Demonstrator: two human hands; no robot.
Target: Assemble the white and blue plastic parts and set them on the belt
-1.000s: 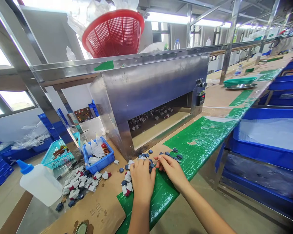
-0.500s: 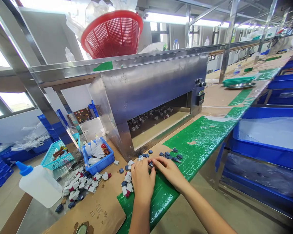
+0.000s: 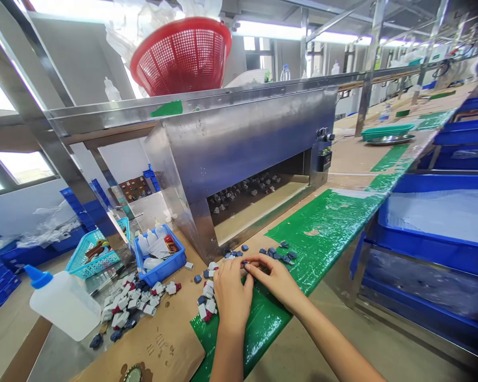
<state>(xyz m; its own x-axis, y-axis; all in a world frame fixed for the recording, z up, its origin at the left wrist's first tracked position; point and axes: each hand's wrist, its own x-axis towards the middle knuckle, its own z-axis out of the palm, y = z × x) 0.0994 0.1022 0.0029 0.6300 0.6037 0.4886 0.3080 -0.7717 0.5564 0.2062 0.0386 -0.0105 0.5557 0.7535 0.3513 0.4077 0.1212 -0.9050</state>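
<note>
Both hands lay side by side on the worktop (image 3: pixel 171 339), at the near edge of a green mat (image 3: pixel 322 228). The left hand (image 3: pixel 231 295) rested palm down, its fingers curled loosely over a small heap of white, red and blue pieces (image 3: pixel 207 305) that touched its outer edge. The right hand (image 3: pixel 276 280) lay just beside it, thumb and forefinger pinched together on a small blue piece (image 3: pixel 245 263) where the two hands met; how firmly it was held could not be told. More dark blue pieces (image 3: pixel 281 254) lay scattered on the mat just beyond the right hand.

A metal tunnel machine (image 3: pixel 242 143) stood behind the hands, with small pieces visible inside its opening. To the left, a larger pile of pieces (image 3: pixel 129 302) spread over brown cardboard, near a blue tray (image 3: pixel 161 268) holding small bottles and a teal basket (image 3: pixel 91 254). A white squeeze bottle with a blue cap (image 3: pixel 63 305) lay on its side at the far left. A red basket (image 3: pixel 181 53) sat tilted on the shelf above the machine. Blue crates (image 3: pixel 442 223) stood stacked to the right.
</note>
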